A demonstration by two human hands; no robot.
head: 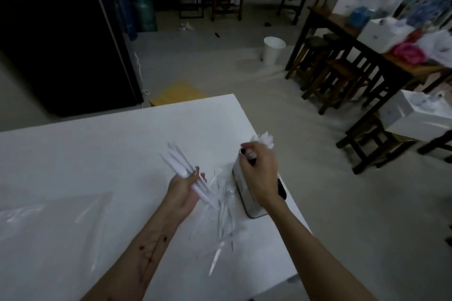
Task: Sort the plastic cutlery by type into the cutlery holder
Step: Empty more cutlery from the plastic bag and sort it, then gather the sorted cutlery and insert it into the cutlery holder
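On the white table (97,149) my left hand (184,188) holds a bundle of white plastic knives (181,161), blades fanned up and to the left. My right hand (260,166) hovers over the metal cutlery holder (247,200) near the table's right edge, its fingers curled round white cutlery (265,140) that stands in the far compartment. A loose pile of white plastic cutlery (225,217) lies on the table between my hands, just left of the holder. The blur hides which type each piece is.
A clear plastic bag (56,215) lies flat on the table's left part. The table's right edge (278,171) runs close beside the holder. Beyond are a white bucket (274,50), wooden stools (340,80) and a cluttered side table (391,39).
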